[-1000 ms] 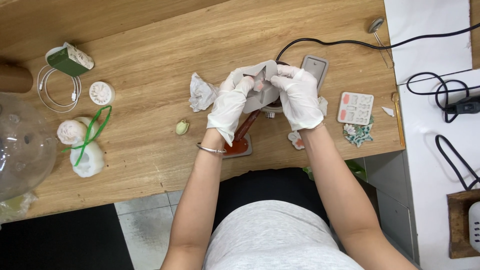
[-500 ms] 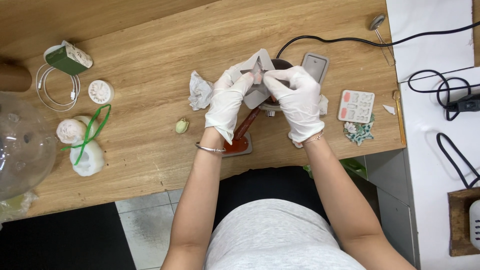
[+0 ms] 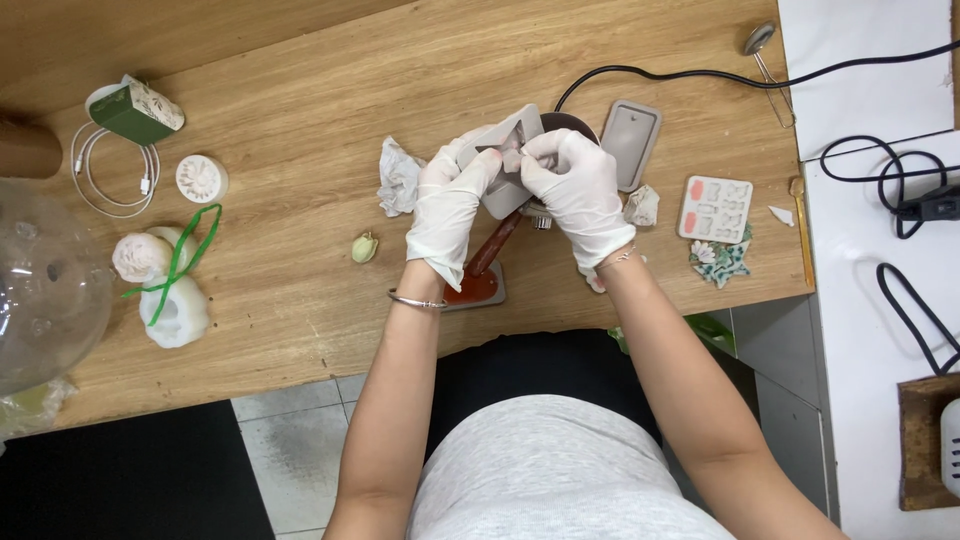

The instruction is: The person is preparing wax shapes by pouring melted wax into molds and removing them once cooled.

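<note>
Both hands wear white gloves and meet over the middle of the wooden table (image 3: 300, 120). My left hand (image 3: 450, 205) and my right hand (image 3: 575, 190) both grip a grey flexible mould (image 3: 505, 150), bending it between the fingers above a dark round pot (image 3: 570, 125). A small pale piece sits at the fingertips on the mould. Under the hands lies a reddish-brown tool with an orange flat end (image 3: 478, 285).
A second grey mould (image 3: 632, 140) and a white mould tray (image 3: 714, 208) lie to the right. Crumpled tissue (image 3: 400, 178) and a small green bud (image 3: 365, 247) lie left of the hands. Far left are white flower pieces (image 3: 172, 305), a cable coil (image 3: 105, 180), a clear dome (image 3: 40, 290). Black cords cross the white surface (image 3: 880, 90).
The hands have shifted a little on the mould and bent it further; the right hand's fingers have moved toward its upper edge.
</note>
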